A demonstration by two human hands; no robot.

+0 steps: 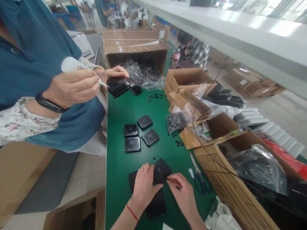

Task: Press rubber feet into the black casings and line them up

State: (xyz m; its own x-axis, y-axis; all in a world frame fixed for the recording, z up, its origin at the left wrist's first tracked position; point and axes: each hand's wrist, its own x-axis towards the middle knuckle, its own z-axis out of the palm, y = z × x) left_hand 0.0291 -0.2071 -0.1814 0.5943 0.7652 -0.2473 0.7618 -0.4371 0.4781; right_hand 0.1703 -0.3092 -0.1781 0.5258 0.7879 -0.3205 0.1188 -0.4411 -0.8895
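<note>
Your left hand point(144, 185) grips a black cover point(161, 171), your right hand point(179, 189) pinched at its corner
Bare green tabletop point(116, 163) leftward; scissors point(200, 182) crowd right

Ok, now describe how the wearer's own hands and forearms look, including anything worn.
The left hand is ungloved, with a thin red bracelet at the wrist. The right hand is ungloved too, no bracelet visible. No sleeves show on either forearm.

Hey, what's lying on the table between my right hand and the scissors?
A small white piece lies on the green tabletop between your right hand and the scissors, as the head view shows.
</note>
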